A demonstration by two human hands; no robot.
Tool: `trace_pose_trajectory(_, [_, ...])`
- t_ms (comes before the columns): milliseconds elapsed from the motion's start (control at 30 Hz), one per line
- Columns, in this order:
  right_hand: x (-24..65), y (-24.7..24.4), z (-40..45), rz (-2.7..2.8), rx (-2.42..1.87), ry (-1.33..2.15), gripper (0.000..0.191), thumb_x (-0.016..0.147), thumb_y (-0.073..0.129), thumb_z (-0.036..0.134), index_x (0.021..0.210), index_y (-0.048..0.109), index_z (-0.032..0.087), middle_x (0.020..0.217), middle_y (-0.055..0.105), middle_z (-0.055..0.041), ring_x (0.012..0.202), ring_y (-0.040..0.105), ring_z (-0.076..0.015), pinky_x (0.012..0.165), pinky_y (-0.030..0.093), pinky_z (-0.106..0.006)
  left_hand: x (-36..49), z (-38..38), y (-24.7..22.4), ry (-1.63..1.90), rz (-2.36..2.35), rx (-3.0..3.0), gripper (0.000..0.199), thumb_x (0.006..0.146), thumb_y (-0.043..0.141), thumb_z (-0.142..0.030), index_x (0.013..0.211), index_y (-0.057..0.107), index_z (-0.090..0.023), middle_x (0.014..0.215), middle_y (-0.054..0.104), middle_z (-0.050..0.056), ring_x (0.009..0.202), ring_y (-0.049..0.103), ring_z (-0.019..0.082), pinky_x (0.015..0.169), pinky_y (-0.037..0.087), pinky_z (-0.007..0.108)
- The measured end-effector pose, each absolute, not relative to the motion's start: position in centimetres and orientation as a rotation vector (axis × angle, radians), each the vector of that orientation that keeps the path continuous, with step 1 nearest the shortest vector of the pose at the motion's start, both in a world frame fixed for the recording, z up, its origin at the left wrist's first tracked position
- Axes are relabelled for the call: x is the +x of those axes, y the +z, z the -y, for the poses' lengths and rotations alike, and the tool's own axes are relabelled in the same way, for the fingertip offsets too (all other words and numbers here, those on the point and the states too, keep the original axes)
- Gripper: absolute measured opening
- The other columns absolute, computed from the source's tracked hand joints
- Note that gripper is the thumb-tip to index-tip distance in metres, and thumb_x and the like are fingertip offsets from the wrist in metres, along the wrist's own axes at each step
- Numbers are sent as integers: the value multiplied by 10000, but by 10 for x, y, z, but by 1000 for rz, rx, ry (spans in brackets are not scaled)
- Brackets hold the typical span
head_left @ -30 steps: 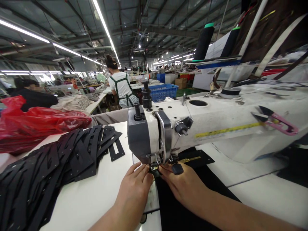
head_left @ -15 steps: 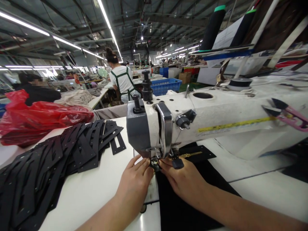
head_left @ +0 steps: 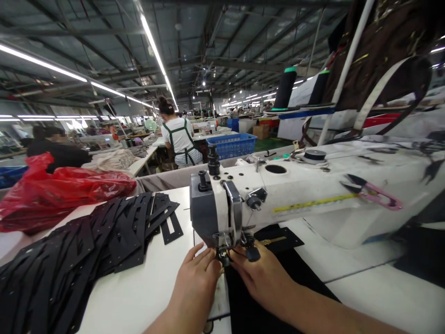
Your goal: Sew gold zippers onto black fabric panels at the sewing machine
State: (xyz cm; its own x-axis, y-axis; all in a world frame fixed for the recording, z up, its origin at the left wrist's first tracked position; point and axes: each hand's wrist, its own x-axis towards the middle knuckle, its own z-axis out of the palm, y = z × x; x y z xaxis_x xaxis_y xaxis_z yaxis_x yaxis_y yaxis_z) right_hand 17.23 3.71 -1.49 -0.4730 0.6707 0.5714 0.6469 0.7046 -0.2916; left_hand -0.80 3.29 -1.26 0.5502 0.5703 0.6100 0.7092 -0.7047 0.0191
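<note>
My left hand [head_left: 199, 283] lies by the sewing machine's presser foot [head_left: 222, 255], fingers stretched forward and the outermost one apart. Nothing shows in its grasp. My right hand [head_left: 262, 273] is on the other side of the foot, fingers together and gripping the edge of a black fabric piece [head_left: 243, 308]. Its fingertips are partly hidden by the foot and a dark lever. Beyond that hand, the black material carries a gold zipper strip [head_left: 273, 240]. The white sewing machine [head_left: 309, 185] stretches to the right above both hands.
A heap of black cut-out strips [head_left: 104, 232] covers the table's left side, with a red plastic bag [head_left: 66, 190] behind. Pink-handled thread snips [head_left: 378, 195] rest on the machine arm. Black thread cones [head_left: 285, 88] stand behind. A person [head_left: 179, 134] sits farther off near a blue basket [head_left: 232, 144].
The camera view has tilted up and turned slightly right, so the machine and hands appear lower. Both hands keep their places beside the presser foot.
</note>
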Motion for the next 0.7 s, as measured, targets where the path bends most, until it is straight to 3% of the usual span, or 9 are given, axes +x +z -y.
trace_pose_trajectory(133, [192,-13,-19,2331,-1061,-36,289,836,430,114,1053,615,158,1114,627,-91,1053,559,-248,921,416,-474,-18,-12,-6,-848,1082,-2647,206,866,416,-128,896,608,-197,1010,668,79,956,621,219,885,460,444])
trace_pose_trajectory(300, [213,-15,34,2433,-1104,-228,436,812,375,77,1217,525,135,1261,519,-117,1147,494,-262,864,478,-425,-13,31,1,-935,1243,-2700,253,852,404,-164,1033,575,-213,1005,612,97,915,591,230,793,498,413])
trace_pose_trajectory(400, [219,-11,57,2407,-1121,-265,556,764,336,31,1310,409,102,1312,463,-141,1194,445,-237,876,471,-375,3,44,6,-887,1406,-2676,331,802,548,-260,1125,527,-191,1057,562,124,960,546,280,787,488,456])
trace_pose_trajectory(467, [231,-8,62,2303,-1213,-332,512,806,321,53,1314,384,75,1319,450,-157,1208,418,-243,905,441,-387,13,46,8,-828,1477,-2685,428,738,643,-288,1138,521,-194,1099,535,124,1013,507,307,832,451,499])
trace_pose_trajectory(533, [252,-7,63,2175,-1411,-441,421,875,327,184,1259,432,48,1233,507,-193,1130,466,-309,861,436,-460,19,44,8,-779,1521,-2724,423,708,680,-262,1105,542,-216,1125,515,110,1047,479,311,860,421,512])
trace_pose_trajectory(600, [278,-9,62,2064,-1672,-522,464,893,322,391,1127,525,45,1057,575,-217,960,524,-375,735,441,-522,22,44,6,-764,1560,-2761,384,711,676,-221,1074,554,-231,1138,501,97,1066,462,303,876,401,508])
trace_pose_trajectory(700, [306,-17,64,1967,-1890,-391,545,827,320,612,852,568,126,791,581,-158,759,539,-352,623,432,-490,23,46,5,-869,1603,-2785,323,720,658,-194,1024,554,-216,1119,506,91,1067,458,290,888,379,490])
